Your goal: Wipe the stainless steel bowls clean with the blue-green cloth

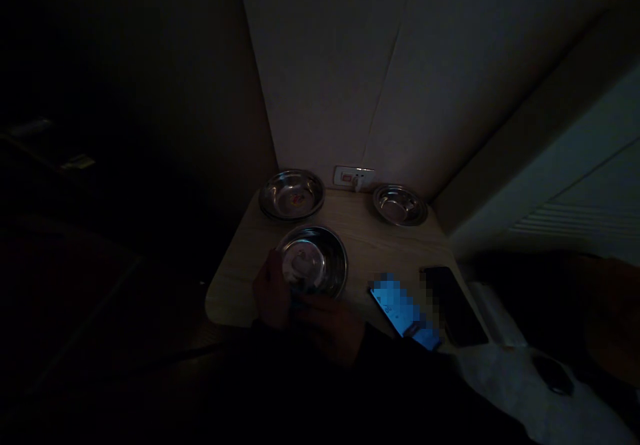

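Left hand (pixel 271 291) curled at near steel bowl's (pixel 320 258) left rim; right hand (pixel 334 328) half-bent just below it. Too dark to tell if either grips anything. Bowl's mid-counter (pixel 233 291), left of lit phone (pixel 403 311). I'd work low over it, right sleeve clear of phone.

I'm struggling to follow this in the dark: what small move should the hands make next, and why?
Perhaps steady the front metal bowl with the left hand: in view it is right at the bowl's left edge, while the right hand is by the near edge. It is too dark to tell whether either grips anything.
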Demonstrator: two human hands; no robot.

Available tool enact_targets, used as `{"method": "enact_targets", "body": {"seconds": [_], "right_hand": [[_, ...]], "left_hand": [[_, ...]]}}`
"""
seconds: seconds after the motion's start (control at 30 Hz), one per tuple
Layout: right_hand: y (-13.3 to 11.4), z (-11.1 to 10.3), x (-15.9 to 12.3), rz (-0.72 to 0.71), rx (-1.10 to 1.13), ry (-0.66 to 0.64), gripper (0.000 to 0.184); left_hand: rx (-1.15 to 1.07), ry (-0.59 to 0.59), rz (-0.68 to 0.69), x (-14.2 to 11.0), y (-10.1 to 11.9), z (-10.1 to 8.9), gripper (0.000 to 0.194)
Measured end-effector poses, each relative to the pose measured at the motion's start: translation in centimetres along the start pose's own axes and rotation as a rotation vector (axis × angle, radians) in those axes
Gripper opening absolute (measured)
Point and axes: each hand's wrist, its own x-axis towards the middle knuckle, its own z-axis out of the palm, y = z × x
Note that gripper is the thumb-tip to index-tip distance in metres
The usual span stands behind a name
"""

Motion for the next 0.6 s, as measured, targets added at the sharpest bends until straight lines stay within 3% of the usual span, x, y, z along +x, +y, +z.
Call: {"method": "enact_targets", "body": {"seconds": [0.2, 0.43, 0.6], "right_hand": [[3.7, -1.0, -1.3, -0.119, -0.370, -0.063, 0.021], [1.5, 1.7, -0.1, -0.105, -0.324, 0.034, 0.019], [1.6, 0.0, 0.6, -0.068, -0.266, 0.137, 0.023]], "left_hand": [[-0.068, -0.157, 0.111, 0.7, 1.1, 0.3, 0.053], [-0.120, -0.249, 0.045, 1.5, 2.7, 0.2, 0.053], [-0.284, -0.327, 0.187, 1.0, 0.9, 0.1, 0.050]]}}
